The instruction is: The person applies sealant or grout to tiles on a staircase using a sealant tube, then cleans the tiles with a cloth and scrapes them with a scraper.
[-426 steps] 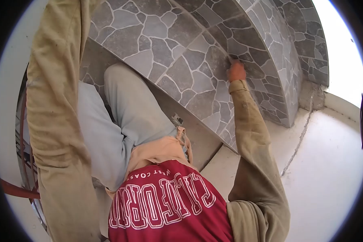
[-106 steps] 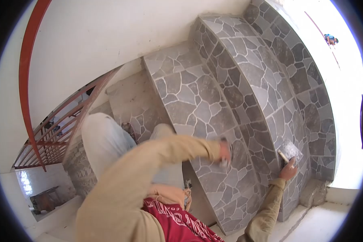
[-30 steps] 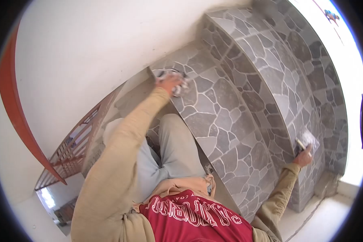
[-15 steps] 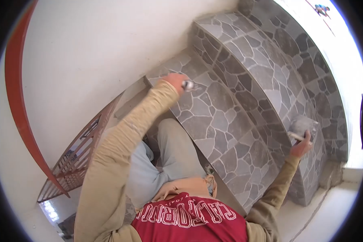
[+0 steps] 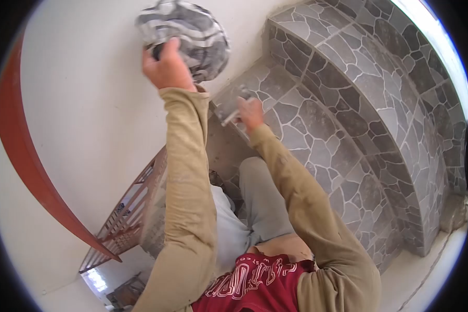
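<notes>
My left hand (image 5: 165,65) is raised high against the white wall and grips a crumpled grey-and-white plastic bag (image 5: 188,32). My right hand (image 5: 250,114) holds a small flat metal scraper (image 5: 229,106) against the near corner of a stone-pattern tiled step (image 5: 296,125), close to the wall. Both sleeves are tan. My knees in pale trousers (image 5: 255,213) are bent below the step.
Curved tiled stairs (image 5: 379,88) with grey stone pattern and white joints rise to the right. A white wall (image 5: 83,119) fills the left. A red railing (image 5: 31,171) and red banister bars (image 5: 125,218) run at the lower left. Pale floor (image 5: 442,270) lies at the lower right.
My left hand has lifted from the step up to the wall with the bag in it. My right hand has swung from the far right riser across to the step's left corner.
</notes>
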`<move>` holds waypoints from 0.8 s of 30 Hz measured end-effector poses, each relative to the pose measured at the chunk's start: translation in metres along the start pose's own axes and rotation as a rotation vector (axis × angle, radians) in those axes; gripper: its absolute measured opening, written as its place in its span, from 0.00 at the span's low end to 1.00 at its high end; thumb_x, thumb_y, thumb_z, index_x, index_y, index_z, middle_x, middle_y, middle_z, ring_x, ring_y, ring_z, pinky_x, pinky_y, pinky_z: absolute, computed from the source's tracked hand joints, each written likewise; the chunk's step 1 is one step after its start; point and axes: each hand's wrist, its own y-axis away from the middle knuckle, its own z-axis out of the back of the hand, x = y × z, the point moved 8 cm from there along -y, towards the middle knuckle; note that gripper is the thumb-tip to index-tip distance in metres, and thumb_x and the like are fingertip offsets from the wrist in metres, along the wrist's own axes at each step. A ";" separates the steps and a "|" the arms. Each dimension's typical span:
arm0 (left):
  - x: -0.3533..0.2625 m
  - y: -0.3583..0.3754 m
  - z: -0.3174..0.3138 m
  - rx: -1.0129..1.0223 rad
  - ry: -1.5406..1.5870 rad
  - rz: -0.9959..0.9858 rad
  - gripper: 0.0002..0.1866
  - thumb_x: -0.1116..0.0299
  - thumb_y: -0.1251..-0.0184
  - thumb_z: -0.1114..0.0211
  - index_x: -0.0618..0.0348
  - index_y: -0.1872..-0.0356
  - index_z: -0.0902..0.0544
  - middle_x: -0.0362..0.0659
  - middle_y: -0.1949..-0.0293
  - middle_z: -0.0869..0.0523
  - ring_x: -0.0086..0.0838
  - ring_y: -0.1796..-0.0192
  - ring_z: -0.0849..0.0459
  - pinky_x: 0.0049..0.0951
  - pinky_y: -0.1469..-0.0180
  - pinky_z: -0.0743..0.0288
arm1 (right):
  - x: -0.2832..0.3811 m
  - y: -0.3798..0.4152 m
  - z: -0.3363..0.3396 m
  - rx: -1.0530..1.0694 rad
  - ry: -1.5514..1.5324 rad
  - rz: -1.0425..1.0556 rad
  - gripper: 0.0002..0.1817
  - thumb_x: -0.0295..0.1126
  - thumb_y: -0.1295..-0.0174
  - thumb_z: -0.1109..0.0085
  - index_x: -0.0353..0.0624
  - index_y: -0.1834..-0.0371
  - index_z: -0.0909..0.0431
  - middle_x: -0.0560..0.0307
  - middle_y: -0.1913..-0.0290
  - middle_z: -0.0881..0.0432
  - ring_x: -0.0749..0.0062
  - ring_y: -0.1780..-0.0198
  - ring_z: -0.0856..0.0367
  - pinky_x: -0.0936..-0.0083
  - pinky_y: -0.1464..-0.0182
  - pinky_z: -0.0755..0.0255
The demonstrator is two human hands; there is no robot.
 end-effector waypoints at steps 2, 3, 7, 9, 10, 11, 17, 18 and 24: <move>-0.015 -0.005 0.011 -0.065 0.040 -0.057 0.19 0.81 0.46 0.38 0.68 0.51 0.20 0.44 0.54 0.16 0.32 0.53 0.18 0.29 0.47 0.26 | -0.002 -0.020 -0.036 -0.009 0.047 -0.002 0.18 0.35 0.40 0.40 0.29 0.80 0.25 0.48 0.80 0.22 0.62 0.79 0.19 0.66 0.82 0.23; -0.016 -0.008 0.014 -0.065 0.030 -0.059 0.19 0.81 0.46 0.38 0.68 0.51 0.20 0.44 0.54 0.16 0.32 0.53 0.18 0.29 0.47 0.26 | 0.001 -0.033 -0.049 -0.032 0.089 0.019 0.18 0.34 0.41 0.41 0.28 0.80 0.25 0.45 0.80 0.21 0.58 0.77 0.16 0.64 0.81 0.23; -0.019 -0.017 0.030 -0.084 0.109 -0.082 0.17 0.81 0.46 0.41 0.65 0.53 0.20 0.40 0.57 0.16 0.27 0.56 0.19 0.26 0.48 0.27 | -0.019 -0.098 -0.061 -0.318 0.690 0.431 0.16 0.32 0.41 0.43 0.27 0.78 0.23 0.41 0.77 0.19 0.52 0.75 0.14 0.62 0.79 0.22; -0.024 -0.019 0.030 -0.078 0.114 -0.088 0.16 0.81 0.46 0.41 0.64 0.53 0.20 0.40 0.58 0.16 0.26 0.57 0.19 0.25 0.49 0.27 | -0.021 -0.104 -0.058 -0.387 0.711 0.424 0.15 0.34 0.43 0.45 0.29 0.74 0.21 0.43 0.77 0.21 0.50 0.75 0.18 0.56 0.73 0.23; -0.025 -0.020 0.032 -0.088 0.112 -0.073 0.16 0.81 0.46 0.40 0.65 0.54 0.20 0.39 0.59 0.16 0.26 0.58 0.19 0.24 0.50 0.27 | -0.010 -0.096 -0.061 -0.375 0.718 0.431 0.15 0.34 0.43 0.45 0.29 0.74 0.21 0.43 0.77 0.21 0.50 0.75 0.18 0.56 0.73 0.23; -0.026 -0.022 0.032 -0.099 0.114 -0.079 0.16 0.81 0.46 0.40 0.65 0.54 0.20 0.39 0.59 0.16 0.26 0.58 0.19 0.24 0.50 0.27 | -0.015 -0.097 -0.062 -0.244 0.382 0.256 0.15 0.35 0.43 0.45 0.29 0.72 0.22 0.40 0.76 0.21 0.49 0.73 0.18 0.56 0.70 0.23; -0.021 -0.023 0.028 -0.027 0.074 -0.042 0.21 0.80 0.46 0.38 0.67 0.48 0.23 0.42 0.53 0.17 0.30 0.52 0.19 0.28 0.46 0.28 | -0.066 -0.141 -0.053 -0.128 0.121 0.027 0.13 0.31 0.44 0.47 0.32 0.61 0.23 0.45 0.64 0.18 0.57 0.62 0.17 0.58 0.67 0.21; -0.021 -0.025 0.027 -0.052 0.070 -0.072 0.19 0.79 0.45 0.38 0.67 0.49 0.22 0.41 0.54 0.16 0.29 0.54 0.19 0.27 0.47 0.28 | -0.061 -0.143 -0.052 -0.183 0.123 -0.005 0.13 0.30 0.43 0.48 0.33 0.58 0.25 0.48 0.61 0.18 0.61 0.59 0.17 0.59 0.69 0.21; -0.016 -0.044 0.045 -0.071 -0.034 -0.146 0.10 0.77 0.46 0.38 0.68 0.61 0.19 0.38 0.65 0.15 0.23 0.65 0.20 0.24 0.57 0.26 | -0.036 -0.078 -0.063 -0.042 -0.194 -0.060 0.14 0.29 0.44 0.47 0.37 0.55 0.25 0.51 0.58 0.19 0.62 0.60 0.18 0.60 0.65 0.20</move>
